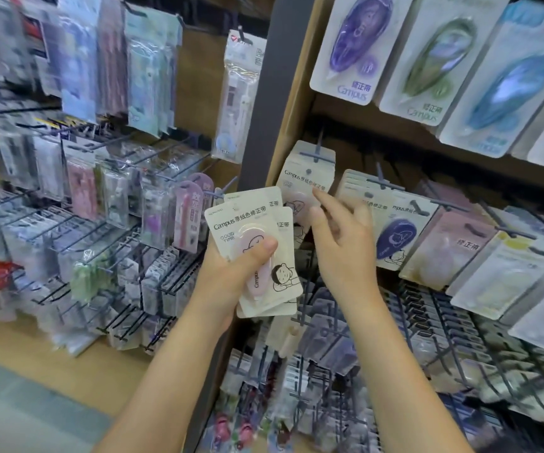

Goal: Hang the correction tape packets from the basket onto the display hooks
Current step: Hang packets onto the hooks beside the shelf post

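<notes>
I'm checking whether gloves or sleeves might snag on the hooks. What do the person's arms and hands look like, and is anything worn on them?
Both forearms are bare as far as the frame shows: no sleeve, glove, watch, bracelet or ring is visible. The left hand and the right hand have short, unpainted nails. The upper arms are out of view.
</notes>
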{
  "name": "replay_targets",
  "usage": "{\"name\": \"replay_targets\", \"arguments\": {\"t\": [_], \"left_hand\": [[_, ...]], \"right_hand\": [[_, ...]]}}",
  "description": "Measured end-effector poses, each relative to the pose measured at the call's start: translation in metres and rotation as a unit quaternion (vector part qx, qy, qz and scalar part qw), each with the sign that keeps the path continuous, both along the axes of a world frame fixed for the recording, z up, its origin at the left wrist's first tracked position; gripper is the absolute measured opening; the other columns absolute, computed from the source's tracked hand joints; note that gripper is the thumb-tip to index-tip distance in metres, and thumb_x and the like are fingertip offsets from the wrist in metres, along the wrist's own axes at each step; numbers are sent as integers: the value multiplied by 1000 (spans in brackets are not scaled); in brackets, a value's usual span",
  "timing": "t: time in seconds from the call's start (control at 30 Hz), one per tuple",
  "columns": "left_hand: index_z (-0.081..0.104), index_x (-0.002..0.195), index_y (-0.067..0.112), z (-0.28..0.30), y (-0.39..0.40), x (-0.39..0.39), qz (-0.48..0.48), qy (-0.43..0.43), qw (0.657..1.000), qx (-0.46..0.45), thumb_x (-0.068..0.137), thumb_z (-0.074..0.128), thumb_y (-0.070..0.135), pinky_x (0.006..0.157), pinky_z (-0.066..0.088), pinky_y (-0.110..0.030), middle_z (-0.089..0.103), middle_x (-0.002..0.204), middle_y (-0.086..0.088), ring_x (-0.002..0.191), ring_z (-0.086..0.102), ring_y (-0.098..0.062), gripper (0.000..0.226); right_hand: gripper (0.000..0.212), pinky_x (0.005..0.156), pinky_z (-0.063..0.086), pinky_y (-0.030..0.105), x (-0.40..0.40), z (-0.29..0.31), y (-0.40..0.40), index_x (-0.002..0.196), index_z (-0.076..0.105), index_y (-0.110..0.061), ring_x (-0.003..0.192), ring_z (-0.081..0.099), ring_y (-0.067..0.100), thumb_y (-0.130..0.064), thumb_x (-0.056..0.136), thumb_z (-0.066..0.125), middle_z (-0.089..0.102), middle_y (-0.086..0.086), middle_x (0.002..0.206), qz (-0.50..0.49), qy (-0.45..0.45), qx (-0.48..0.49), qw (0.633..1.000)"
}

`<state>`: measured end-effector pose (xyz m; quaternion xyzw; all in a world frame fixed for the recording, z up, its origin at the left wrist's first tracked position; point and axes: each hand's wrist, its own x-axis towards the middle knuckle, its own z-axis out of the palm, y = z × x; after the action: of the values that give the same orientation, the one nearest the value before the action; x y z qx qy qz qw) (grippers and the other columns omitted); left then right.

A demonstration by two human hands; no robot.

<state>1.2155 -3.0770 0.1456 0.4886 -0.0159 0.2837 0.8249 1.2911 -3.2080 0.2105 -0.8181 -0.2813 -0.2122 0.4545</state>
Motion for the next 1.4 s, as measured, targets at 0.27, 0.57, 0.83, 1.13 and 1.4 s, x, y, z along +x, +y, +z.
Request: {"name": "replay_targets", "arguments": {"t": [0.27,0.57,0.83,1.13,1.4], "left_hand": [[67,126,14,8,-12,-3,-1,33,999,20,73,83,41,84,62,-44,76,114,-13,107,74,-34,62],[45,140,19,5,-8,-22,3,63,995,78,86,74,19,88,61,-35,72,125,-2,116,71,-21,62],[58,127,17,4,-1,-37,84,68,994,15,81,76,22,72,62,-29,77,114,3,101,76,-17,49],[63,122,14,6,-2,-45,101,97,990,19,75,77,33,68,63,-34,79,108,2,95,77,-20,53],[63,124,15,12,-6,-43,97,110,989,13,75,78,35,66,62,-37,79,109,1,96,77,-22,55]], "right_hand": [[30,70,55,23,-41,-4,-19,99,70,-27,79,67,9,-30,75,87,73,-7,87,193,180,-6,965],[18,78,61,29,-35,-1,-18,111,59,-25,94,73,8,-30,96,67,76,-4,104,164,213,140,953],[17,62,55,21,-16,-7,-5,108,51,-36,96,70,15,-33,98,65,69,-4,113,71,153,147,975],[38,72,34,-9,-19,-6,5,138,54,-25,102,43,-26,-25,101,61,52,-12,137,56,63,145,986],[45,84,37,-1,-2,-1,5,144,50,-31,129,46,5,-31,101,60,51,-11,148,33,62,41,997]]}}
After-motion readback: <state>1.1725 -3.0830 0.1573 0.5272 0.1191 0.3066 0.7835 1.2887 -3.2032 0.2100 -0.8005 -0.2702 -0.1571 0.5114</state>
